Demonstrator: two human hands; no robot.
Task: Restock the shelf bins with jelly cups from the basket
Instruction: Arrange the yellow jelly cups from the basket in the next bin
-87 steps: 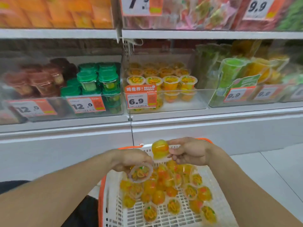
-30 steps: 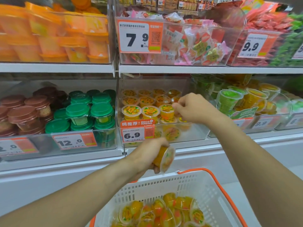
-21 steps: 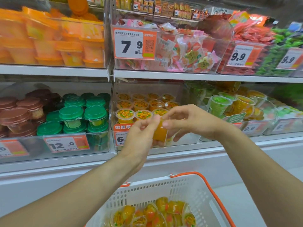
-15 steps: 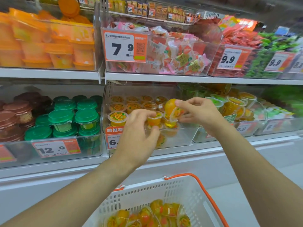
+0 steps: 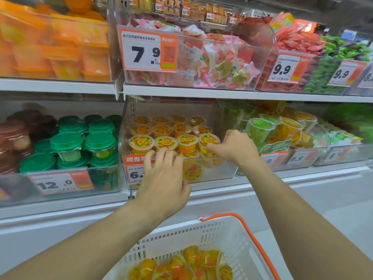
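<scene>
The clear shelf bin [image 5: 218, 171] on the middle shelf holds rows of orange jelly cups [image 5: 164, 131] with printed lids. My right hand [image 5: 235, 147] reaches in from the right, its curled fingers pinching the rightmost front-row jelly cup [image 5: 207, 139], which stands upright. My left hand [image 5: 165, 178] is spread with straight fingers over the bin's front wall, covering part of the 6.9 price tag [image 5: 134, 172] and holding nothing. Below, the white basket [image 5: 222, 226] with an orange handle holds several more jelly cups [image 5: 191, 263].
A bin of green-lidded cups [image 5: 80, 142] stands to the left, a bin of green and yellow cups [image 5: 262, 128] to the right. The upper shelf carries a wrapped-candy bin [image 5: 212, 63] and orange packs [image 5: 60, 47]. The white shelf base [image 5: 60, 219] runs below.
My right hand took the cup from my left hand and lowered it upright into the bin's front row. My left hand, now without a cup, spread over the bin's front.
</scene>
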